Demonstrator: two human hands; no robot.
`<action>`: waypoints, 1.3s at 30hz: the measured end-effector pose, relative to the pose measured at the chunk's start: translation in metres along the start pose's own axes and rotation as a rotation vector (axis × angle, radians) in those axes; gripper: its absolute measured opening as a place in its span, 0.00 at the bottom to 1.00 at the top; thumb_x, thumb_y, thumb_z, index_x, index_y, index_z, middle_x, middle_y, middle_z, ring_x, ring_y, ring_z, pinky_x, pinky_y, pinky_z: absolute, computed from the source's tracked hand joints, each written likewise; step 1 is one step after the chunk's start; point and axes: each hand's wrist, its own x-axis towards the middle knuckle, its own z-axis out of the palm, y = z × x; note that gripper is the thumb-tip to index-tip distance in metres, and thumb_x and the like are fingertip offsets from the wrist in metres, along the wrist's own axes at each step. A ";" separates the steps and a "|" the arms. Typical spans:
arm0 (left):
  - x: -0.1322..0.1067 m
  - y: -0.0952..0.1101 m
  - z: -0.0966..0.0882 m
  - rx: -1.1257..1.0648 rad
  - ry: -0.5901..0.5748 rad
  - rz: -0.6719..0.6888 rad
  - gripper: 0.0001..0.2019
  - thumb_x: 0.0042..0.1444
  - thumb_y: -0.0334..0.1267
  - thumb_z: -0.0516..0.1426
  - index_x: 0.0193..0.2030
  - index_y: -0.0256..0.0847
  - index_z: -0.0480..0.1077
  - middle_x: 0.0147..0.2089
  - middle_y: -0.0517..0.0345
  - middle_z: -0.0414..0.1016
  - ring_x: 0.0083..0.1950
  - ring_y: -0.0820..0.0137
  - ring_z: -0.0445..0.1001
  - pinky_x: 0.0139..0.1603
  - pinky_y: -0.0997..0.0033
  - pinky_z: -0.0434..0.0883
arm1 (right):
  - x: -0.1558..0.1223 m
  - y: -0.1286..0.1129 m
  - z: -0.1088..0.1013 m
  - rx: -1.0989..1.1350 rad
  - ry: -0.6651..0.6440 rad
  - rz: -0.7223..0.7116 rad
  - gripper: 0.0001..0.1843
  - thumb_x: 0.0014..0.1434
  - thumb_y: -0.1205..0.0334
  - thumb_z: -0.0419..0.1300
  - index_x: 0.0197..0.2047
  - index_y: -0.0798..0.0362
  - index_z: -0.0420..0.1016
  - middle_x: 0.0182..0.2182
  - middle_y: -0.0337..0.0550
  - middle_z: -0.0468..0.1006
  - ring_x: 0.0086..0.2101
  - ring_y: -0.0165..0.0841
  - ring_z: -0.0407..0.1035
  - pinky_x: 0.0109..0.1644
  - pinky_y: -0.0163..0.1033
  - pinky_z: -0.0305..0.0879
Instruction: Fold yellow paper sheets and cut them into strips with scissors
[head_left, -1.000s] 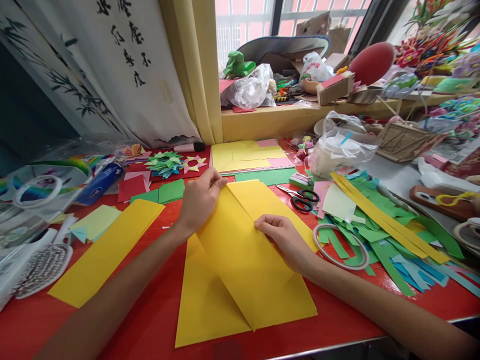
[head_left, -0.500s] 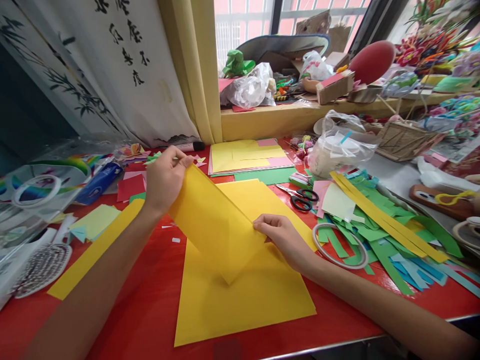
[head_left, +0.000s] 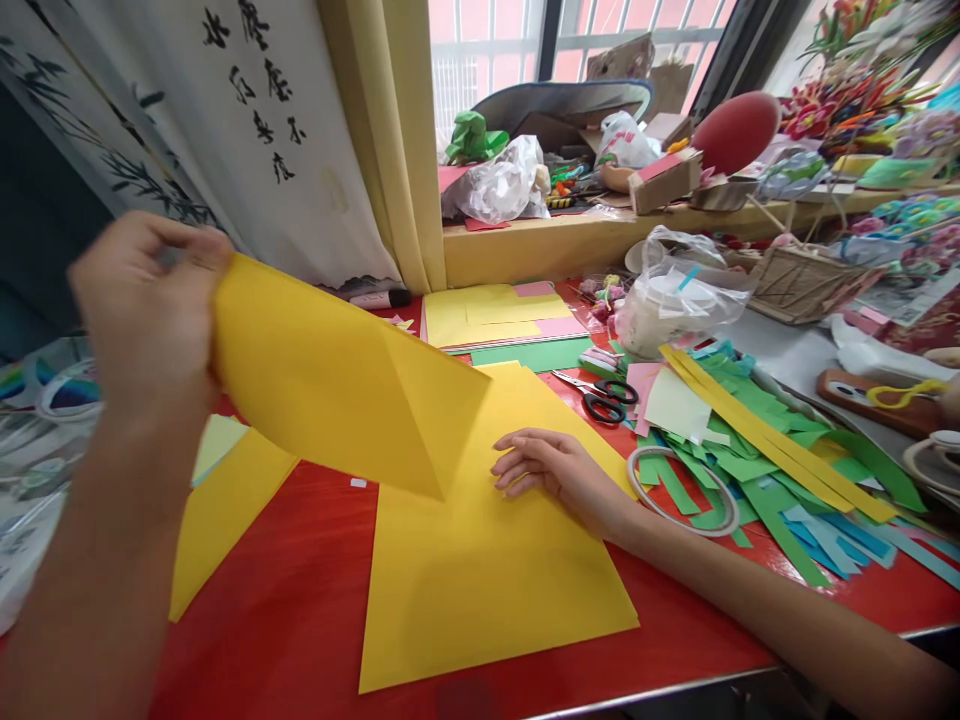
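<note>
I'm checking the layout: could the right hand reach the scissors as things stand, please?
Probably yes: the right hand lies empty on the flat yellow sheet, and the scissors lie uncovered beyond it, nothing between.

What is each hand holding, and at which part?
The left hand pinches the lifted yellow paper at its top corner; the right hand holds nothing, resting flat on the yellow sheet below.

Left hand (head_left: pixel 139 310) blurred; raised yellow sheet (head_left: pixel 337 400) hides flat sheet's (head_left: pixel 487 580) far-left corner; right forearm (head_left: pixel 787 620) cut at edge.
</note>
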 end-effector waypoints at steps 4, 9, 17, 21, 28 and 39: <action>-0.034 0.029 0.044 -0.174 -0.332 -0.049 0.07 0.51 0.44 0.54 0.29 0.44 0.66 0.26 0.64 0.65 0.26 0.75 0.64 0.23 0.74 0.60 | 0.005 -0.011 -0.023 -0.498 0.160 -0.160 0.20 0.58 0.48 0.46 0.38 0.53 0.71 0.40 0.47 0.74 0.40 0.38 0.68 0.43 0.43 0.62; -0.079 0.020 0.105 -0.061 -0.842 -0.025 0.14 0.57 0.46 0.43 0.39 0.43 0.65 0.35 0.59 0.70 0.38 0.68 0.68 0.35 0.71 0.62 | 0.021 -0.024 -0.080 -1.303 0.424 -0.346 0.28 0.49 0.43 0.56 0.46 0.55 0.67 0.44 0.51 0.70 0.45 0.44 0.62 0.47 0.46 0.57; -0.085 -0.014 0.112 -0.062 -1.222 -0.091 0.24 0.46 0.42 0.54 0.51 0.39 0.62 0.40 0.55 0.70 0.40 0.67 0.70 0.38 0.72 0.65 | 0.025 -0.012 -0.080 -1.536 0.356 -0.241 0.35 0.42 0.39 0.58 0.49 0.54 0.65 0.42 0.52 0.69 0.45 0.47 0.59 0.45 0.46 0.58; -0.085 -0.017 0.109 -0.083 -1.201 -0.113 0.24 0.45 0.38 0.53 0.52 0.35 0.61 0.40 0.53 0.68 0.41 0.66 0.69 0.39 0.71 0.64 | 0.026 -0.015 -0.071 -1.508 0.372 -0.154 0.34 0.42 0.44 0.61 0.49 0.56 0.65 0.38 0.51 0.71 0.42 0.48 0.62 0.42 0.46 0.58; -0.089 -0.024 0.115 -0.162 -1.094 -0.132 0.18 0.44 0.37 0.54 0.44 0.37 0.67 0.38 0.54 0.69 0.41 0.65 0.68 0.41 0.69 0.62 | 0.013 -0.034 -0.060 -0.875 0.299 -0.305 0.21 0.49 0.59 0.57 0.47 0.53 0.63 0.43 0.47 0.71 0.42 0.39 0.66 0.42 0.41 0.63; -0.102 -0.029 0.127 -0.421 -1.043 -0.325 0.16 0.49 0.45 0.51 0.42 0.40 0.67 0.36 0.57 0.70 0.36 0.67 0.70 0.34 0.71 0.65 | -0.014 -0.055 0.021 -1.229 -0.059 -0.188 0.29 0.50 0.68 0.50 0.57 0.53 0.56 0.44 0.50 0.71 0.41 0.39 0.67 0.38 0.38 0.62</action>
